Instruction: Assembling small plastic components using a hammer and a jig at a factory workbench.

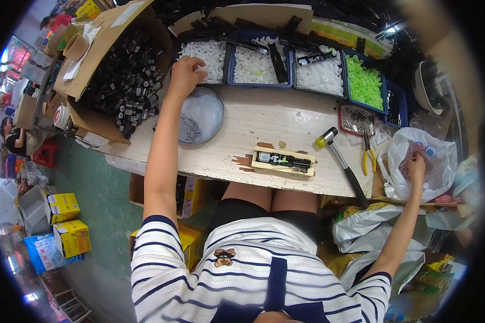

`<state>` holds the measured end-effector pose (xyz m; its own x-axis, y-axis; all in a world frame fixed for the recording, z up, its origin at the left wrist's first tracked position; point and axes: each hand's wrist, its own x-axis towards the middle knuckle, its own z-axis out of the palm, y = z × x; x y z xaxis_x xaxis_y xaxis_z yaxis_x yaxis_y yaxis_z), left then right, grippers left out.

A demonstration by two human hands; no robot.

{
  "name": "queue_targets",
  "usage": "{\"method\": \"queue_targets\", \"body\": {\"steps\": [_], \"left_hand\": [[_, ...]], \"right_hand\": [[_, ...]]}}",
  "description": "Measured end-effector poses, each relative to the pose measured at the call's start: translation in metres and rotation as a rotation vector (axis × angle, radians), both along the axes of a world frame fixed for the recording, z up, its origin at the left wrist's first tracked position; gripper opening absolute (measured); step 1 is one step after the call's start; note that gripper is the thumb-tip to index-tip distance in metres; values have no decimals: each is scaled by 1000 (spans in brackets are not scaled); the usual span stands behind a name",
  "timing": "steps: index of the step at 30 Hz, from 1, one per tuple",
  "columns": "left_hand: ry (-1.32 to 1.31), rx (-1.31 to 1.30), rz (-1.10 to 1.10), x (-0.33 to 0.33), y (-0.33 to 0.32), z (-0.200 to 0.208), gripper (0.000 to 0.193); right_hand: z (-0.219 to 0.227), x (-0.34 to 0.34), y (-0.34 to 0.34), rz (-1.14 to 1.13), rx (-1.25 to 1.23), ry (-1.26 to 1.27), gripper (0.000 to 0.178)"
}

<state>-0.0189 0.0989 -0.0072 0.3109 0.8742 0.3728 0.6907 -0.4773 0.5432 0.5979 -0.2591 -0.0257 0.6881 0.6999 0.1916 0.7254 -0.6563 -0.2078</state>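
Note:
My left hand (186, 75) is at the near edge of the leftmost tray of small white plastic parts (209, 60). Its fingers are curled together, and what they hold, if anything, cannot be made out. Far to the right, my right hand (415, 167) reaches into a white plastic bag (392, 171) containing small reddish pieces, its fingers bent inward and their tips unclear. Between them, near the table's front edge, a pale block-shaped fixture (283, 171) cradles a black housing (293, 161) with white and green parts inside. A round grey dish (221, 119) lies beneath my left wrist.
A cardboard box of black parts (128, 81) stands at left. More trays hold white parts (319, 75) and green parts (364, 81). A hammer (344, 161), yellow-handled pliers (368, 159) and a red tray of metal pins (355, 119) lie right of the fixture.

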Motion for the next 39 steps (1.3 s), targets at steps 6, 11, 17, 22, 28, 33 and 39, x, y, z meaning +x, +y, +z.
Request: {"method": "queue_targets", "body": {"steps": [6, 11, 17, 22, 28, 33, 39], "left_hand": [[-648, -388, -75, -9, 0, 3, 21], [-818, -421, -81, -5, 7, -9, 19], [-210, 47, 106, 14, 10, -5, 27], [100, -2, 58, 28, 15, -7, 26], [-110, 93, 51, 26, 23, -10, 26], [-730, -219, 64, 21, 4, 1, 20], [-922, -186, 37, -6, -33, 6, 16]], "right_hand": [[-6, 6, -15, 15, 170, -17, 24], [11, -23, -11, -23, 38, 31, 22], [16, -35, -12, -12, 19, 38, 26], [13, -30, -13, -12, -30, 49, 30], [17, -43, -9, -10, 52, -15, 27], [19, -42, -14, -71, 70, 37, 25], [-8, -10, -20, 22, 191, -74, 28]]}}
